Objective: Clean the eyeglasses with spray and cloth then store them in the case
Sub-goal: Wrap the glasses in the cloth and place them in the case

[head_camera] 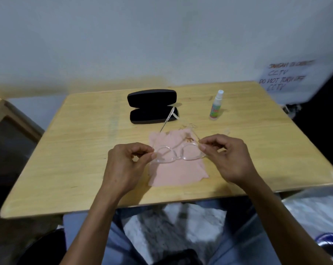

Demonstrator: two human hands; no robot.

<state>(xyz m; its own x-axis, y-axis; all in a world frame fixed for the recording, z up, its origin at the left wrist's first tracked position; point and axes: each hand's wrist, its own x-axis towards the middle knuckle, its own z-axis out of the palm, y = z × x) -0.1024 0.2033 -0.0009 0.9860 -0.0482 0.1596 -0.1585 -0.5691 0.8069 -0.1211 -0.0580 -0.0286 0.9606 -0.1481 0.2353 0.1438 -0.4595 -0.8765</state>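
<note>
2 hands pinch the clear eyeglasses (pixel 178 154) over the pink cloth (pixel 178 169): left hand (pixel 126 161) and right hand (pixel 226 155) at opposite ends; long axis spans between grips; open case (pixel 152 106) lies beyond, spray bottle (pixel 216 105) nearer the right.

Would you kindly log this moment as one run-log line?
left hand: pinches clear eyeglasses | right hand: pinches them | over pink cloth | black case: open | spray bottle: upright, untouched

wall (pixel 123 35): pale, bare | table (pixel 85 150): light wood | notice (pixel 284 75): handwritten, right wall
</note>
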